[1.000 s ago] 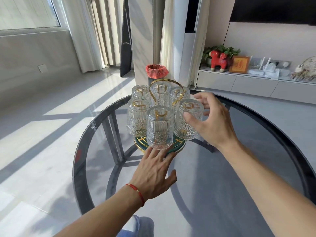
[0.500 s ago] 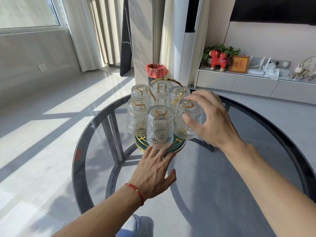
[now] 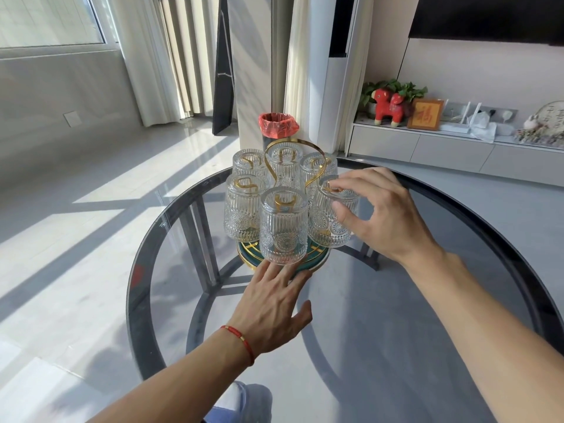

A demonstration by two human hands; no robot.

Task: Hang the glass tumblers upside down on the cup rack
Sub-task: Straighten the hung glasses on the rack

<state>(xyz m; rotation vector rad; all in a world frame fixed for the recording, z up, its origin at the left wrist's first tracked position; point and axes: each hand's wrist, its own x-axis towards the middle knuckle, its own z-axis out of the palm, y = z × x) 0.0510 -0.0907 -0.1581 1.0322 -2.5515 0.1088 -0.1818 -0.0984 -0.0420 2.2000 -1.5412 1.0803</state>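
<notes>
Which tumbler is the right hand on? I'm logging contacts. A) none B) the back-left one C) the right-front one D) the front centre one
C: the right hand has thumb and fingers around the top of the right-front tumbler on the rack.

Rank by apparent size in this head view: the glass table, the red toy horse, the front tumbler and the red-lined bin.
1. glass table
2. front tumbler, enlarged by nearness
3–4. red-lined bin and red toy horse look alike; both far off, unsure.
</notes>
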